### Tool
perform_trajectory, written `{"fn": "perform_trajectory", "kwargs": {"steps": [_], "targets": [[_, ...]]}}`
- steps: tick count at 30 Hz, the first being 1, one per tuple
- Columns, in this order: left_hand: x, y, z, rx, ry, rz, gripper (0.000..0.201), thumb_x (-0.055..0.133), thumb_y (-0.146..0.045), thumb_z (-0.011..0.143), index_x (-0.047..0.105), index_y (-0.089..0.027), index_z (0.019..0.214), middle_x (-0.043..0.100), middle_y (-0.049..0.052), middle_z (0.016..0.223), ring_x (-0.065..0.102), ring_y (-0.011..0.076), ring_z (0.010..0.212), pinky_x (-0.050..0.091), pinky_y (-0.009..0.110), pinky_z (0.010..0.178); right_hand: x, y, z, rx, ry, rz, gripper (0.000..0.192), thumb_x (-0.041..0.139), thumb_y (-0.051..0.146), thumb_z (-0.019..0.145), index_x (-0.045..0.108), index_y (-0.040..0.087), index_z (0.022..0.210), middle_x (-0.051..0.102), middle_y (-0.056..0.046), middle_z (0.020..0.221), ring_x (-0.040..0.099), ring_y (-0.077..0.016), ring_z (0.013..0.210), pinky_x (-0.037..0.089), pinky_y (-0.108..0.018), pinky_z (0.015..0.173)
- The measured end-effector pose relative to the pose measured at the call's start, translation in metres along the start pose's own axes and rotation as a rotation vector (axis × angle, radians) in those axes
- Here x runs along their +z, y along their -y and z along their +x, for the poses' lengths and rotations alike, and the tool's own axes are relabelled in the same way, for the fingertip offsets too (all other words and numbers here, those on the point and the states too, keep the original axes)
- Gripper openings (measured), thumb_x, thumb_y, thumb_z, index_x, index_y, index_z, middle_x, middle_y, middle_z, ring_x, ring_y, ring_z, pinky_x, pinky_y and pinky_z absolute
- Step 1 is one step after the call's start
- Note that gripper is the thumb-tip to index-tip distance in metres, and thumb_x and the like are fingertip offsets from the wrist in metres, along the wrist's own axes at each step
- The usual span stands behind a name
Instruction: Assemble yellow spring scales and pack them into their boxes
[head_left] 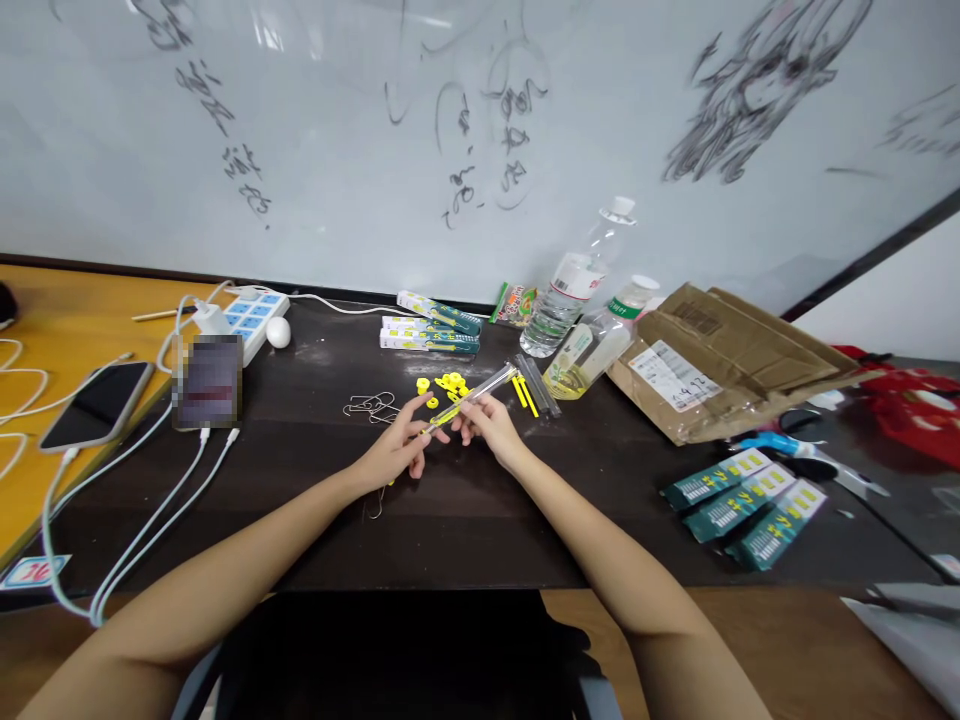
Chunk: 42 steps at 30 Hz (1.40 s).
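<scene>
Both forearms extended over a dark table (465, 520). Left hand (397, 450) curled, fingers (420, 412) closed on the near end of a slim clear tube (472, 395) with yellow inside. Right hand (487, 425) just beside the left, fingertips (466, 420) pinched on the same tube a little farther along; far end of the tube angled up and away to the right, clear of the tabletop. Directly below the left fingers, a thin wire hook (375, 505), partly hidden by the wrist. Just left of the left fingers, a small tangle of wire pieces (370, 406). Just beyond both sets of fingers, a loose cluster of yellow rings (448, 383); to the right of the right fingers, yellow sticks (525, 392) beside clear strips (541, 385). Well right of the right fingers, three green packets (742, 505) fanned near the table edge, with a blue-handled tool (780, 450) behind them. Far left of the left fingers, a phone (97, 403) on white cables (142, 530). Farther beyond the fingers, boxed packets (427, 332), a power strip (251, 315), a white egg-shaped object (278, 332), two plastic bottles (570, 290) and a flattened cardboard box (720, 355). At the far end, a whiteboard (337, 150) with dark scribbles.
</scene>
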<state>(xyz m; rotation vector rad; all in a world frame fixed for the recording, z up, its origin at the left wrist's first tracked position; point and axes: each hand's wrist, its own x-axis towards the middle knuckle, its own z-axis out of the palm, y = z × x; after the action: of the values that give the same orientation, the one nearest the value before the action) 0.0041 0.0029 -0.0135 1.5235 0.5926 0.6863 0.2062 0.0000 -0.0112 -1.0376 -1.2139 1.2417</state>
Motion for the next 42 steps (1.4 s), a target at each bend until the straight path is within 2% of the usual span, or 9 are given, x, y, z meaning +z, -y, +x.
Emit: {"fn": "perform_trajectory", "kwargs": {"steps": [8,11,14,23,31,33,35,38,42], "targets": [[0.0009,-0.0003,-0.0022,-0.059,-0.012,0.070,0.073,0.049,-0.040,0.089,0.005,-0.031,0.146,0.062,0.012,0.115,0.055,0.0038,0.042,0.043,0.016,0.041,0.0045,-0.0019,-0.0031,0.001,0.053,-0.005,0.033,0.068,0.047,0.072,0.053,0.017,0.077,0.065,0.002,0.059,0.052,-0.0062,0.039,0.047,-0.017,0.038],[-0.0002,-0.0033,-0.0036,-0.064,-0.041,0.250,0.068,0.049,-0.039,0.089,0.014,-0.026,0.146,0.068,0.000,0.078,0.048,0.0051,0.038,0.038,0.016,0.042,0.0055,-0.0006,-0.0038,0.007,0.058,0.003,0.033,0.068,0.047,0.072,0.051,0.018,0.075,0.066,0.002,0.060,0.053,-0.0067,0.041,0.048,-0.017,0.038],[-0.0015,-0.0052,-0.0038,-0.029,-0.063,0.397,0.060,0.046,-0.037,0.090,0.026,-0.020,0.143,0.052,-0.009,0.049,0.045,0.0081,0.042,0.037,0.018,0.050,0.0068,0.0008,-0.0046,0.012,0.073,-0.004,0.035,0.067,0.048,0.073,0.050,0.018,0.073,0.066,0.001,0.060,0.054,-0.0068,0.041,0.049,-0.018,0.039],[0.0006,-0.0020,-0.0047,0.008,-0.012,0.297,0.050,0.031,-0.020,0.089,0.026,-0.017,0.138,0.041,-0.007,0.061,0.038,0.0087,0.052,0.035,0.019,0.053,0.0065,-0.0045,-0.0045,0.007,0.165,-0.047,0.034,0.066,0.048,0.075,0.051,0.017,0.074,0.063,0.002,0.062,0.054,-0.0068,0.043,0.050,-0.018,0.040],[0.0004,0.0003,-0.0022,-0.012,-0.013,0.290,0.051,0.039,-0.038,0.092,0.024,-0.024,0.139,0.062,-0.001,0.081,0.051,0.0066,0.045,0.043,0.020,0.051,0.0040,-0.0015,-0.0050,0.007,0.125,-0.011,0.034,0.065,0.048,0.076,0.052,0.017,0.073,0.065,0.000,0.065,0.055,-0.0076,0.045,0.050,-0.020,0.041],[-0.0006,-0.0016,-0.0026,-0.045,-0.071,0.325,0.044,0.042,-0.042,0.090,0.039,-0.021,0.128,0.063,-0.002,0.072,0.052,0.0086,0.045,0.043,0.020,0.050,0.0042,0.0002,-0.0060,-0.005,0.123,0.009,0.032,0.064,0.047,0.077,0.052,0.017,0.073,0.065,0.000,0.066,0.056,-0.0082,0.046,0.051,-0.020,0.042],[-0.0023,-0.0033,-0.0030,-0.078,-0.110,0.380,0.033,0.045,-0.046,0.088,0.054,-0.017,0.101,0.059,-0.003,0.059,0.052,0.0099,0.045,0.040,0.020,0.050,0.0043,0.0010,-0.0066,-0.018,0.129,0.031,0.031,0.063,0.046,0.077,0.051,0.017,0.074,0.065,0.000,0.066,0.057,-0.0089,0.048,0.051,-0.021,0.043],[-0.0048,-0.0047,-0.0024,-0.057,-0.151,0.510,0.042,0.047,-0.050,0.086,0.051,-0.016,0.062,0.048,-0.003,0.050,0.045,0.0092,0.047,0.033,0.020,0.049,0.0043,0.0006,-0.0070,-0.018,0.139,0.057,0.030,0.063,0.045,0.077,0.051,0.017,0.075,0.064,0.000,0.067,0.059,-0.0100,0.051,0.052,-0.022,0.044],[-0.0031,-0.0044,0.0000,-0.021,-0.165,0.390,0.035,0.047,-0.045,0.086,0.046,-0.017,0.065,0.039,-0.006,0.053,0.037,0.0075,0.049,0.027,0.019,0.047,0.0045,0.0001,-0.0073,-0.003,0.155,0.058,0.029,0.062,0.045,0.078,0.051,0.018,0.078,0.064,0.000,0.069,0.060,-0.0103,0.052,0.053,-0.022,0.045]]}}
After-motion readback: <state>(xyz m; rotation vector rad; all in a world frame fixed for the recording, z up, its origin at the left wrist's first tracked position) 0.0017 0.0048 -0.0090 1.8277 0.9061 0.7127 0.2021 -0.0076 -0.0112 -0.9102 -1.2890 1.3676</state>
